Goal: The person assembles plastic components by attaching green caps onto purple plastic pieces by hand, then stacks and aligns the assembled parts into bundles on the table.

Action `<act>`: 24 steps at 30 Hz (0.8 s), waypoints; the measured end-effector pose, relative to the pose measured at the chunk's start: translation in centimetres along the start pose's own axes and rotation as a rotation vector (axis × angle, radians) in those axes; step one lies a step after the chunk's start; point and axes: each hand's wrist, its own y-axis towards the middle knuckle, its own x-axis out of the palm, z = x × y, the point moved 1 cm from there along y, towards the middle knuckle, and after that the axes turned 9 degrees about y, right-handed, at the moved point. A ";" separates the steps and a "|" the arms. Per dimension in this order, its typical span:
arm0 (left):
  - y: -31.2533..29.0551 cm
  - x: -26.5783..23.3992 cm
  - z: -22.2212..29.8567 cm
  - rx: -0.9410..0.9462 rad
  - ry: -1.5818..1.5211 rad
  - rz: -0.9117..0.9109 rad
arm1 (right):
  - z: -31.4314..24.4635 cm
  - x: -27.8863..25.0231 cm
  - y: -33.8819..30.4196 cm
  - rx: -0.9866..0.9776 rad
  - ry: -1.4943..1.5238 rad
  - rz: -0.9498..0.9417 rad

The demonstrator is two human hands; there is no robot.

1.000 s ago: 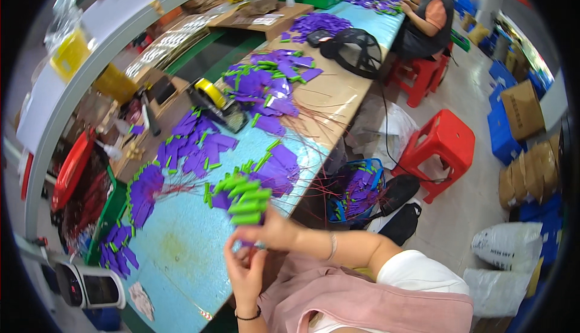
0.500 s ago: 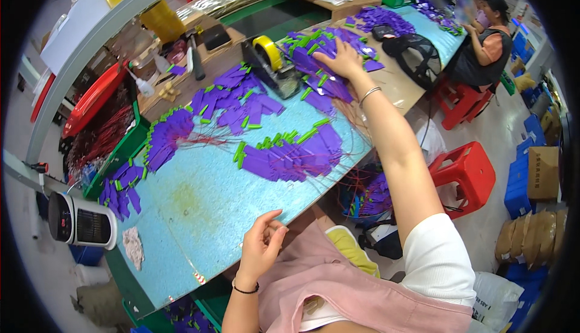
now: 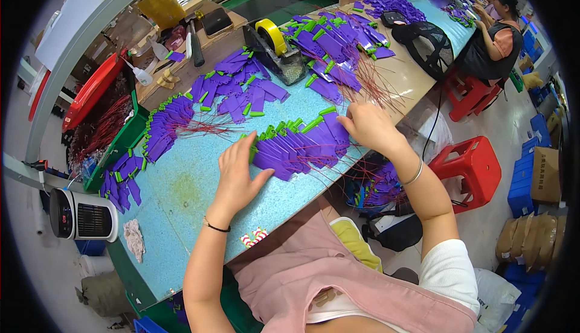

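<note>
A slanted row of flat purple pieces with green ends (image 3: 299, 149) lies on the blue tabletop, thin red wires trailing from its near side. My left hand (image 3: 237, 173) is at the row's left end, thumb spread from the fingers, with nothing visibly held. At the opposite end is my right hand (image 3: 373, 129), its fingers loosely bent and its thumb by the last purple piece. No pinch shows there. Beyond the right hand spreads a heap of similar purple pieces (image 3: 332, 43). Another curved row (image 3: 166, 131) and a loose pile (image 3: 241, 94) lie farther left.
A tape dispenser with yellow tape (image 3: 272, 40) stands behind the rows. At the left are a small white heater-like device (image 3: 84, 214) and a crumpled cloth (image 3: 133, 240). A black mesh item (image 3: 423, 48) lies far right. A red stool (image 3: 465, 173) and a seated person (image 3: 492, 46) are beyond the table.
My right hand has come back from the far heap to the row's right end. My left hand has moved from the table's front edge up to the row's left end.
</note>
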 end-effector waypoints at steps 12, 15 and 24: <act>0.2 1.2 0.2 -0.065 -0.005 0.037 | -3.4 2.1 -1.2 -0.027 0.309 0.029; 0.4 1.4 0.9 -0.029 -0.082 0.027 | -3.3 2.5 -0.7 0.092 0.368 -0.072; 0.1 1.4 1.0 -0.029 -0.040 0.067 | -5.7 2.3 -1.8 0.001 0.251 -0.104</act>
